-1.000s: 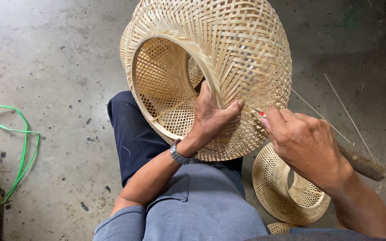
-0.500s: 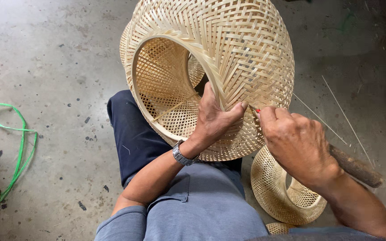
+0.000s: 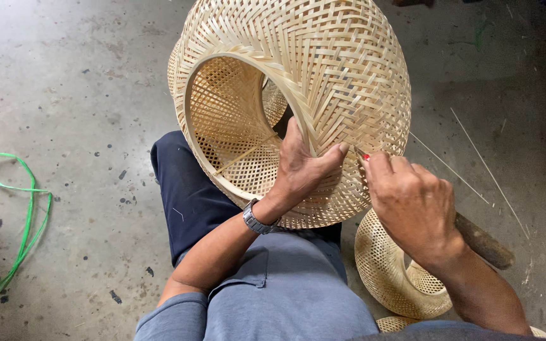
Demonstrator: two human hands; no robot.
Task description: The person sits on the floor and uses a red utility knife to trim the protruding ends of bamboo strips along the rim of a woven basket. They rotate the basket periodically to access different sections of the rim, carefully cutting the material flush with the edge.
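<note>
A large woven bamboo basket [image 3: 323, 76] rests on my lap, its round opening turned toward me and to the left. My left hand [image 3: 301, 167] grips the basket's rim, fingers inside and thumb pressed on the outer weave. My right hand [image 3: 412, 202] is closed around a small tool with a red tip, held against the weave just right of my left thumb. I wear a wristwatch [image 3: 257, 221] on the left wrist.
A smaller woven bamboo piece [image 3: 390, 271] lies on the concrete floor by my right leg. A wooden handle [image 3: 485, 243] sticks out behind my right wrist. Thin bamboo strips [image 3: 475, 158] lie to the right. A green plastic strap [image 3: 23, 215] loops at the left.
My right hand has shifted slightly left, closer to my left thumb on the basket. The basket and left hand stay about where they were.
</note>
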